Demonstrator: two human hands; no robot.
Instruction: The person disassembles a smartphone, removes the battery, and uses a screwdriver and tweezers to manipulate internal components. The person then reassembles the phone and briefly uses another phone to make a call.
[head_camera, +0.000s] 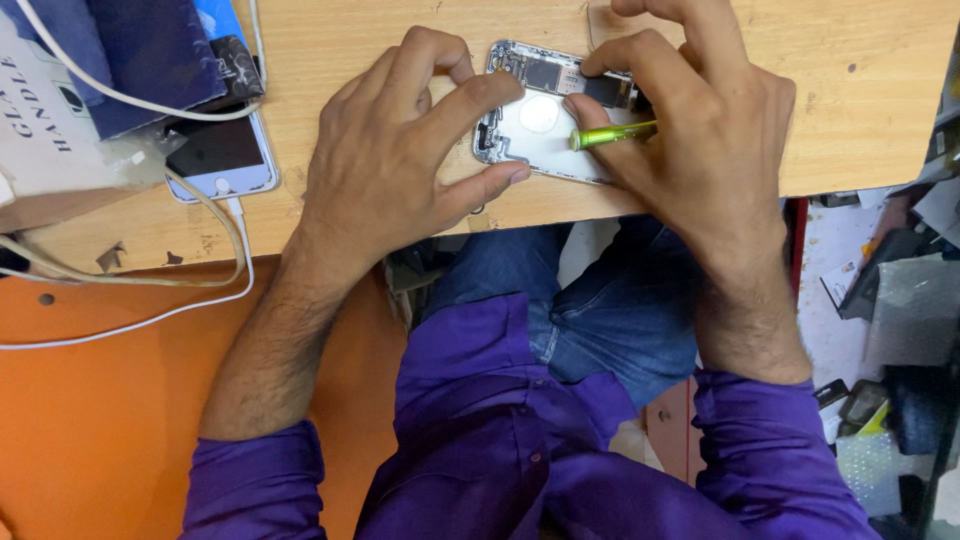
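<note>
**Both hands on the opened phone at the table's edge**

Purple sleeves and your blue-jeaned knees fill the near foreground, under the wooden table. Your left hand is half-curled with fingers spread: thumb against the near edge of the opened phone body, fingertips pressing its top left, pinning it rather than gripping. Your right hand is closed around a green-handled screwdriver, which lies almost level with its tip end toward the left, over the pale inner plate. That hand hides the phone's right end. The phone lies flat with its long axis running left to right, slightly tilted, circuit boards along the far side. Well apart to the left rest a white phone, a white cable and a dark blue pouch on a box.
</note>
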